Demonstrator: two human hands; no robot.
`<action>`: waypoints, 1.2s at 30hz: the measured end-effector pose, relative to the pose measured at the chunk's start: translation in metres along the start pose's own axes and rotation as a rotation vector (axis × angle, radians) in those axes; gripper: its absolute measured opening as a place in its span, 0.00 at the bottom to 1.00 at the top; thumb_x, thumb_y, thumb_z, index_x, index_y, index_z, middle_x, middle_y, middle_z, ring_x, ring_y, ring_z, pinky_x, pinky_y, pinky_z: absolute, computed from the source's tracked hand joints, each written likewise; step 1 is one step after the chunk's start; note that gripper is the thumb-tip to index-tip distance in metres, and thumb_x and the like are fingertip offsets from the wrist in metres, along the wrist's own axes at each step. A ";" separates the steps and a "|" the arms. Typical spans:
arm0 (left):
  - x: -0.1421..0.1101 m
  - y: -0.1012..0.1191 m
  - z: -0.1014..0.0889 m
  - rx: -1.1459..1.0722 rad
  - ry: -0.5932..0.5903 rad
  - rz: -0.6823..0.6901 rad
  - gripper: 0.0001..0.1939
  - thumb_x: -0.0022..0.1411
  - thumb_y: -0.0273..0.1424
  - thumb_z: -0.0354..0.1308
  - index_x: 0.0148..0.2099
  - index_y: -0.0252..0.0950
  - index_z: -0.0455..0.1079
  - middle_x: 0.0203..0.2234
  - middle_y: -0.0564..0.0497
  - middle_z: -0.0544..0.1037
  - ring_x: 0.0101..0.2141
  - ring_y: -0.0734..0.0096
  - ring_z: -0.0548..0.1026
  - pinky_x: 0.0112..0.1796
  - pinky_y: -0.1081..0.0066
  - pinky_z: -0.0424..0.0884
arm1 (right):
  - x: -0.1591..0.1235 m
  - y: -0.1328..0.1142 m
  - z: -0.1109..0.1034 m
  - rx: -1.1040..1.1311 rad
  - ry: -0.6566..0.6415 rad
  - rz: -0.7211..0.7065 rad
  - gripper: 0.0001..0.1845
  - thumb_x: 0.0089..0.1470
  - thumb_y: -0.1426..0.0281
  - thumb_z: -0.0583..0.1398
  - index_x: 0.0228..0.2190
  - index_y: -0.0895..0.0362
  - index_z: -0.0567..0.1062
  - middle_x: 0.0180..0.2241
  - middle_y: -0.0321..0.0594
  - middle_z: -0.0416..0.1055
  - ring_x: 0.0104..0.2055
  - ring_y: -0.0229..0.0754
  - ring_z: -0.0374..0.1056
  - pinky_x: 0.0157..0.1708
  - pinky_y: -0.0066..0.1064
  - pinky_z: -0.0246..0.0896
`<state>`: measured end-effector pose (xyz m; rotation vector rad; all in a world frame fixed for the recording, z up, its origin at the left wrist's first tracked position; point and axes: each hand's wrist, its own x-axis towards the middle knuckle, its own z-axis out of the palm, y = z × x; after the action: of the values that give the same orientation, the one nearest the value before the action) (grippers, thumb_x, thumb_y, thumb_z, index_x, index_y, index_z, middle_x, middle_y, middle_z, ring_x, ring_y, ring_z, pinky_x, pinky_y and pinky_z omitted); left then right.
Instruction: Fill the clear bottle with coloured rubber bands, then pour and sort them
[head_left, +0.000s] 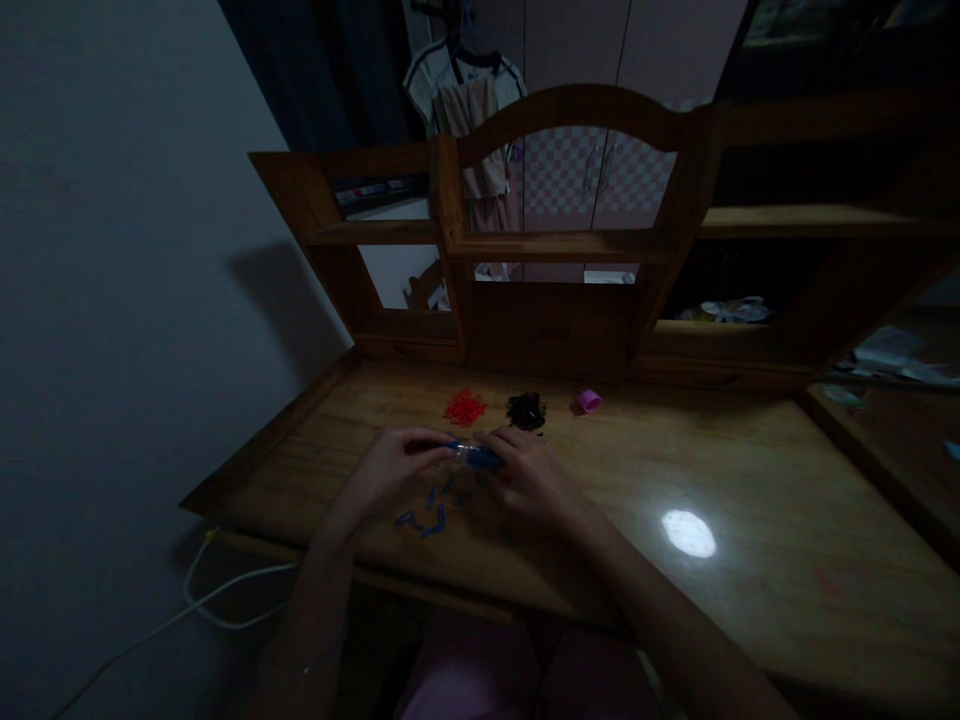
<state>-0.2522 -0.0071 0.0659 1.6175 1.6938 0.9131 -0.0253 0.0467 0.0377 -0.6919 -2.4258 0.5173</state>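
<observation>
Between my two hands is a small blue object with a clear, shiny middle [474, 453]; the dim light hides its exact kind. My left hand [401, 462] pinches its left end between thumb and fingers. Curled over the right end is my right hand [526, 468], which covers part of it. Several loose, thin blue pieces [436, 522] lie on the wooden desk below and left of the hands. Just beyond my fingers are a pile of small red pieces [465, 407] and a pile of small black pieces [526, 410].
A pink cup-like object [589, 401] lies on the desk [750, 480], right of the black pile. Along the desk's back rises a wooden shelf unit [555, 245]. A wall [135, 250] borders the left side, with a white cable [142, 640] hanging below. Bright light reflects off the desk's right.
</observation>
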 end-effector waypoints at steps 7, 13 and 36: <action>-0.004 0.017 -0.014 0.034 -0.032 0.060 0.15 0.61 0.39 0.58 0.46 0.40 0.79 0.45 0.49 0.81 0.48 0.59 0.77 0.54 0.59 0.69 | 0.001 -0.001 -0.002 0.225 0.078 0.048 0.25 0.56 0.71 0.62 0.55 0.50 0.69 0.50 0.43 0.71 0.50 0.46 0.68 0.51 0.39 0.62; -0.005 0.038 -0.013 0.165 0.132 0.196 0.09 0.60 0.38 0.60 0.38 0.41 0.78 0.38 0.52 0.82 0.42 0.64 0.78 0.48 0.65 0.72 | 0.004 -0.001 0.006 0.543 0.120 0.100 0.25 0.54 0.71 0.64 0.54 0.50 0.71 0.52 0.41 0.71 0.53 0.45 0.67 0.55 0.41 0.61; -0.023 0.029 -0.018 0.274 0.300 0.151 0.14 0.63 0.45 0.57 0.39 0.41 0.76 0.39 0.52 0.80 0.42 0.64 0.76 0.48 0.67 0.69 | 0.007 0.006 0.006 0.547 0.225 0.129 0.25 0.52 0.74 0.64 0.52 0.50 0.72 0.51 0.39 0.72 0.52 0.44 0.68 0.54 0.39 0.62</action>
<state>-0.2488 -0.0312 0.0996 1.8836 1.9929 1.0790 -0.0318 0.0540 0.0332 -0.6254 -1.9112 1.0425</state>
